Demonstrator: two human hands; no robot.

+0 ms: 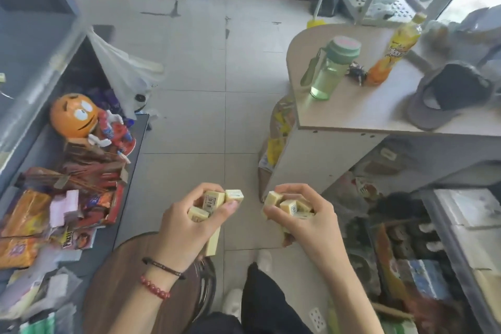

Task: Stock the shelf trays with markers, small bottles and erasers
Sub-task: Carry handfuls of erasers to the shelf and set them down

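- The left hand (189, 225) is curling round a small bunch of cream erasers (214, 200) in printed wrappers, thumb pressing them against the fingers, below and to the left of the bench (366, 106).
- The right hand (311, 225) is gripping a second bunch (290, 206) the same way, just below the bench's front corner.
- The two hands are hovering side by side over the tiled floor, near each other but not touching, wrists angling inward and knuckles facing up.
- A longer cream piece is sticking down under the left hand; I cannot tell what it is.
- Judging by this, the eraser part is in progress: the erasers are being carried, and none is going into a tray yet.
- No markers or small bottles are showing, and no stocked tray is clearly in view, so what is already done cannot be told.
- On the bench a green water bottle (330, 70), an orange drink bottle (393, 54) and a grey cap (447, 95) are standing by, apart from the job.
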